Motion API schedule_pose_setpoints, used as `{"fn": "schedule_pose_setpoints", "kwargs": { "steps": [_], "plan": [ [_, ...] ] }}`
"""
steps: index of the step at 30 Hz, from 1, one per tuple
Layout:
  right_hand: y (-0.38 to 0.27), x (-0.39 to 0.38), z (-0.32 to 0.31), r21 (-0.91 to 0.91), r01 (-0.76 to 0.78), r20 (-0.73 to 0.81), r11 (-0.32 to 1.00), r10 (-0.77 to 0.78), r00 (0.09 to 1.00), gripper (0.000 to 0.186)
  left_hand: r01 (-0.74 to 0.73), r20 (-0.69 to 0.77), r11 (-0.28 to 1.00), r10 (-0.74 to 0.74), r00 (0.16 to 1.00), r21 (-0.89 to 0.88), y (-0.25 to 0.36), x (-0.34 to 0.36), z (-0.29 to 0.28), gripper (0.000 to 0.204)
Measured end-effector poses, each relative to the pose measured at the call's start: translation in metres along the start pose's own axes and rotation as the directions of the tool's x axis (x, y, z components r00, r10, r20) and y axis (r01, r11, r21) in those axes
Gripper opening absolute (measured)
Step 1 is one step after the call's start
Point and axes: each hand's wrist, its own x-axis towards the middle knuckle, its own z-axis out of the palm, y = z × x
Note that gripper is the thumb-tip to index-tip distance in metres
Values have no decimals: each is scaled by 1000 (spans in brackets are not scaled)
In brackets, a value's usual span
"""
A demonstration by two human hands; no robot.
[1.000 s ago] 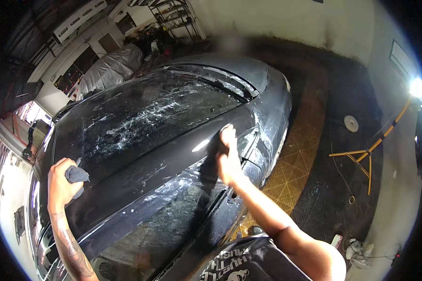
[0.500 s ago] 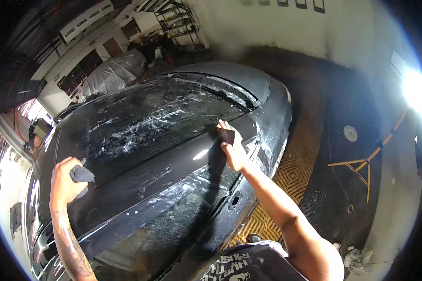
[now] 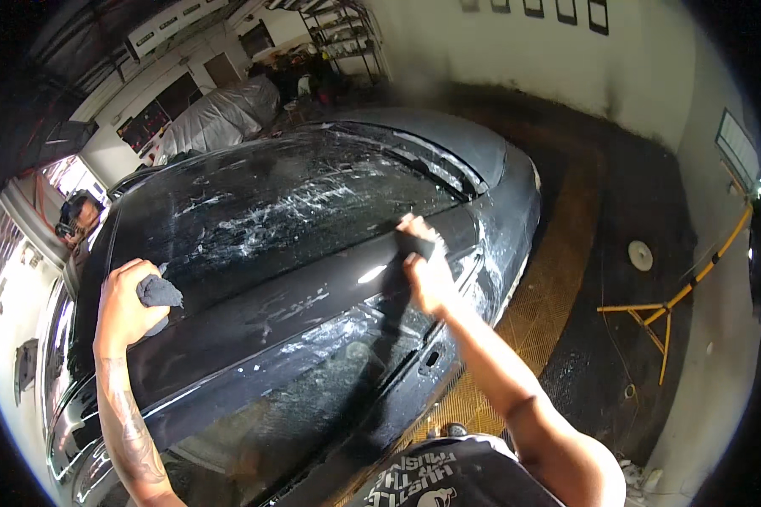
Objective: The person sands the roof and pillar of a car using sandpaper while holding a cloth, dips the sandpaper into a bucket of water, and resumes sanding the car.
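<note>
My left hand [image 3: 127, 308] is wrapped round a bunched grey cloth [image 3: 159, 291] at the near edge of a dark car's windscreen [image 3: 287, 194], which is streaked with white residue. My right hand [image 3: 423, 270] grips a dark flat pad [image 3: 413, 245] against the pillar [image 3: 313, 302] beside the windscreen, close to its lower corner. Below the pillar, the side window [image 3: 304, 406] and the body around it carry white smears, and a dark shadow falls under my right arm.
Another person [image 3: 83, 218] is at the car's far left. A yellow light stand [image 3: 676, 297] and a white disc [image 3: 639, 255] are on the right, by yellow floor grating [image 3: 558, 296]. A covered vehicle [image 3: 211, 118] and shelving [image 3: 342, 42] are at the back.
My right hand has shifted slightly along the pillar with the pad. My left hand sits a little higher in view. The other person's head has come into clearer view, as my view has shifted.
</note>
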Motion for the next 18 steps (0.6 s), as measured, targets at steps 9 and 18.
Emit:
{"fn": "schedule_pose_setpoints", "kwargs": {
  "steps": [9, 18],
  "plan": [
    [-28, -4, 1, -337, 70, 150, 939, -20, 988, 71, 22, 17, 1000, -22, 1000, 8, 1, 9, 3, 29],
    [-31, -12, 6, -327, 173, 184, 929, -117, 976, 64, -2, 79, 1000, 2, 997, -2, 1, 10, 5, 36]
  ]
}}
